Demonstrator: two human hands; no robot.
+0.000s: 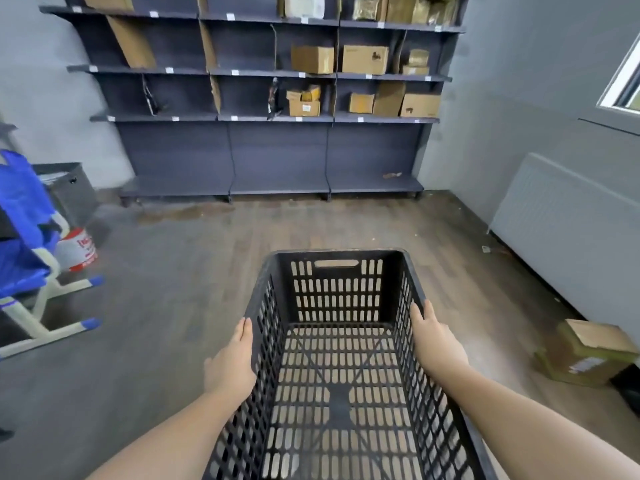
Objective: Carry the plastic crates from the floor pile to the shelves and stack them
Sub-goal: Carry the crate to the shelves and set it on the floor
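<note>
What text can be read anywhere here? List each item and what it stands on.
No text reads clearly.
White and red bucket: red lettering, too blurred to read.
Shelf edge tags: too small.
Small carton on the shelving: red and white sticker, unreadable.
Floor box by the right wall: white label, blurred.
Black crate held by both hands: no marking visible.

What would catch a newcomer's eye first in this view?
The black slotted crate, empty, fills the bottom centre, carried between the left hand and right hand, which press flat against its long sides. Beyond it, dark shelves span the far wall, with cardboard boxes clustered on the upper right levels and the bottom level nearly bare. A blue bag hangs at the left edge.
</note>
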